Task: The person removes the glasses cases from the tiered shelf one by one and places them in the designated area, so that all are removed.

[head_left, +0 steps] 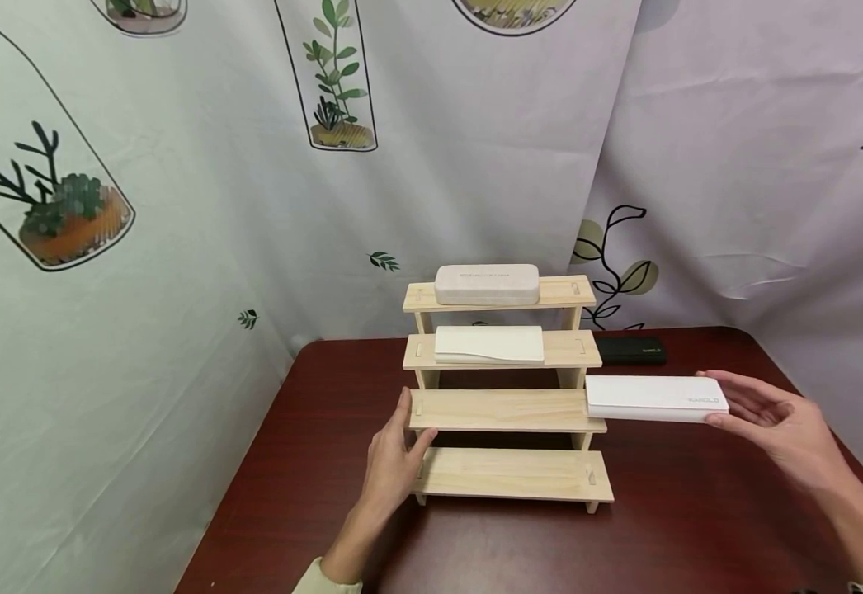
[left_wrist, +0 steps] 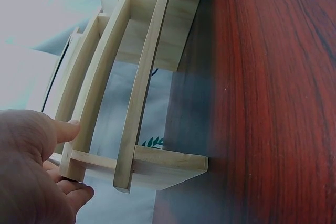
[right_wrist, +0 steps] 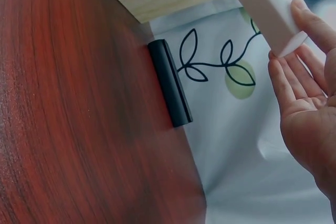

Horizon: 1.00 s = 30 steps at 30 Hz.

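Note:
A stepped wooden display stand with several shelves stands on the dark red table. My left hand grips the left end of its second shelf from the bottom; in the left wrist view the thumb lies above the board and the fingers are below. My right hand pinches the right end of a white rectangular box with small lettering. The box's left end overlaps the right end of that same shelf in the head view. In the right wrist view, thumb and fingers hold the box's end.
A pale glasses case sits on the top shelf. A white flat case with a curved flap lies one shelf below. A black case lies behind the stand at the table's back edge. Plant-printed cloth hangs around the table.

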Tool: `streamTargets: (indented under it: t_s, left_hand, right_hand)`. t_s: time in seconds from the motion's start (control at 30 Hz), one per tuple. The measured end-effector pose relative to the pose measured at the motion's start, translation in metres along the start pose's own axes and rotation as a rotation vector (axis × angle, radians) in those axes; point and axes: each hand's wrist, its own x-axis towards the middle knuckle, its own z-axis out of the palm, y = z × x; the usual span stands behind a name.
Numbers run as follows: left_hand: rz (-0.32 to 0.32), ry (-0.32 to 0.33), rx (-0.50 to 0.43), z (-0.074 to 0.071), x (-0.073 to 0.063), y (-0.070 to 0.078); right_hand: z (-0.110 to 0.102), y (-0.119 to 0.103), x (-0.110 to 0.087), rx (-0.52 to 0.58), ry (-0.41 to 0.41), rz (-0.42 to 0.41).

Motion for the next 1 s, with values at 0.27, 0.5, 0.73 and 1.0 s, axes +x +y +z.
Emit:
streamTargets:
  t_s: [0.27, 0.5, 0.73, 1.0]
  left_hand:
    - [0.002, 0.003, 0.001, 0.0, 0.0, 0.0]
    - [-0.007, 0.002, 0.0, 0.0, 0.0, 0.001]
    - [-0.014, -0.002, -0.005, 0.0, 0.0, 0.001]
    - [-0.021, -0.003, -0.008, 0.0, 0.0, 0.002]
  right_hand:
    - [-0.009, 0.009, 0.002, 0.076, -0.006, -0.019]
    - [-0.016, 0.016, 0.005, 0.005, 0.041, 0.058]
    - [-0.024, 0.026, 0.013, 0.024, 0.025, 0.09]
    - [-0.027, 0.042, 0.019, -0.134, -0.026, 0.107]
